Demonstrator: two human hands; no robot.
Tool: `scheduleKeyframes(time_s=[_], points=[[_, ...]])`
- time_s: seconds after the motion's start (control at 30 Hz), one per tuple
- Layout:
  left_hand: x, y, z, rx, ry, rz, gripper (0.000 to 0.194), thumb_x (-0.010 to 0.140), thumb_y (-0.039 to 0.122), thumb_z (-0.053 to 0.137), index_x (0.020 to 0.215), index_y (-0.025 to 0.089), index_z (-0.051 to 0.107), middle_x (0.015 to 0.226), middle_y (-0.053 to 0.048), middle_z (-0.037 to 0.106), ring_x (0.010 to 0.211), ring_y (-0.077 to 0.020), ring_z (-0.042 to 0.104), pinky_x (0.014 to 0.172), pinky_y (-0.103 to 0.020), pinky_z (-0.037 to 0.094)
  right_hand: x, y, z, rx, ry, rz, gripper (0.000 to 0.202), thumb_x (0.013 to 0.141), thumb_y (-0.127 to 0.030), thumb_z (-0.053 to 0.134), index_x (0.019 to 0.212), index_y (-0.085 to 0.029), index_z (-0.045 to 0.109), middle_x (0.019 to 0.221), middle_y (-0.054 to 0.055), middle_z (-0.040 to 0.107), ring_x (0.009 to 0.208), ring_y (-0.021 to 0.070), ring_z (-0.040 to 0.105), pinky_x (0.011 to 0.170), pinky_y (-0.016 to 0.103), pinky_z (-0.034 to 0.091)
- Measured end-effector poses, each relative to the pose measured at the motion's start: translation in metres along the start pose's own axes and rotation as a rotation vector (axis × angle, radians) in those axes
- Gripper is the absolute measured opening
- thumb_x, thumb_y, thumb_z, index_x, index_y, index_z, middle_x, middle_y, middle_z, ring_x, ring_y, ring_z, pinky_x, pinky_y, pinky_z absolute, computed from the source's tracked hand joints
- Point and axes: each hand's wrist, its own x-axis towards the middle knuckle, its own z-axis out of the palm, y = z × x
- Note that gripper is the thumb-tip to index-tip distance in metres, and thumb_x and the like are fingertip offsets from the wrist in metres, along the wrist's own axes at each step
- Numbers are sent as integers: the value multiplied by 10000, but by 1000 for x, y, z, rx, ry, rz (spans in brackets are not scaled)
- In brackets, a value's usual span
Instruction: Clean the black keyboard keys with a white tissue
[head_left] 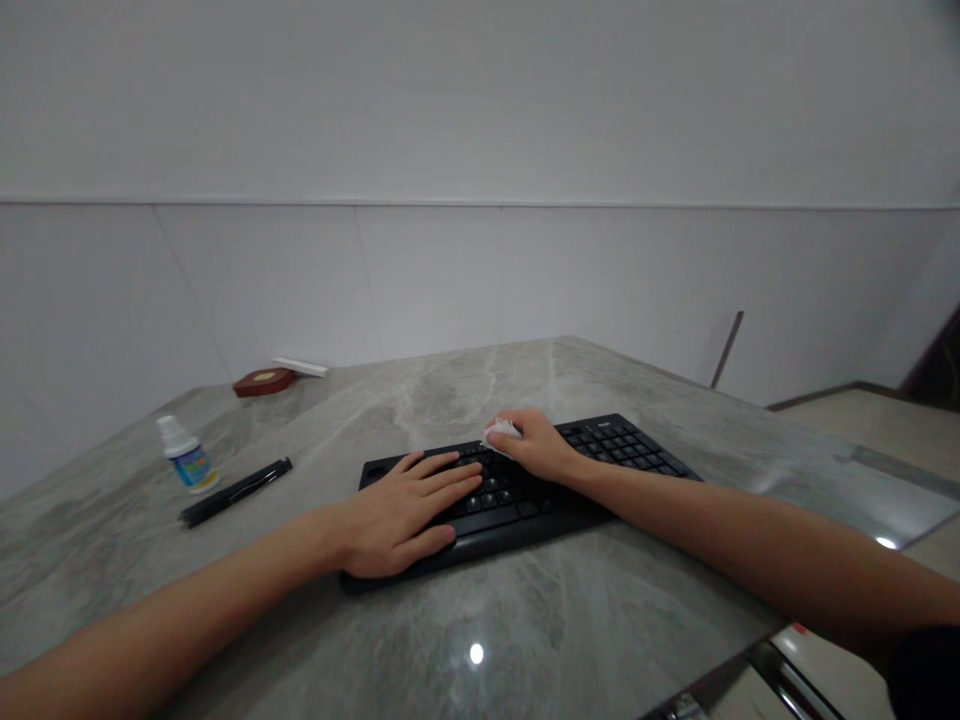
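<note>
We're apparently wiping the keyboard.
Our left hand rests, fingers spread; our right hand pinches tissue; further strokes likely need steadiness.

The keyboard lies at a slant on the worktop, its right end farther back than its left. The left hand rests on its left part; the right hand is over its middle, near the back edge, with a tissue in its grasp. Well left of the keyboard stands a bottle, and a pen-like object lies just before it, between bottle and left hand. Behind these, at the worktop's back left, sits a box, a strip behind it reaching rightward. The wall rises behind everything.
</note>
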Motion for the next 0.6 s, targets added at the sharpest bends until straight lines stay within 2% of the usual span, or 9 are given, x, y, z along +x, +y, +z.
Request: scheduleKeyframes(time_s=[0.1,0.23,0.4,0.5,0.6], points=[[3,8,1,-3,26,-11,624,971,489,393,1516,292,159,1575,-36,195,1438,-357,152,1133,-615,161,-1,-2,-1,9,-20,-13,238,804,-331,539,699,-137,630,613,-15,545,606,121,468,602,240,349],[6,12,2,-35,56,-3,581,969,468,412,1498,319,225,1562,-17,246,1434,-366,158,1132,-613,169,-3,-3,-1,10,-24,-13,236,803,-333,539,707,-140,633,615,-15,548,608,123,473,603,241,349],[5,11,5,-24,82,-120,755,935,532,446,1528,265,61,1554,-56,268,1437,-379,117,1128,-638,144,-1,-4,-1,-2,9,13,228,795,-326,533,727,-141,646,656,-2,585,653,140,516,641,252,365],[3,11,7,-7,84,-138,795,930,551,440,1530,234,26,1560,-86,241,1441,-376,97,1134,-633,132,6,0,-14,-32,94,98,234,782,-338,535,698,-145,636,634,1,572,640,144,509,615,254,356],[2,10,9,23,66,-165,901,884,635,459,1530,189,16,1580,-125,139,1445,-376,82,1143,-615,121,14,11,-42,-165,189,283,250,776,-353,543,639,-154,607,584,4,531,612,150,490,570,262,324]])
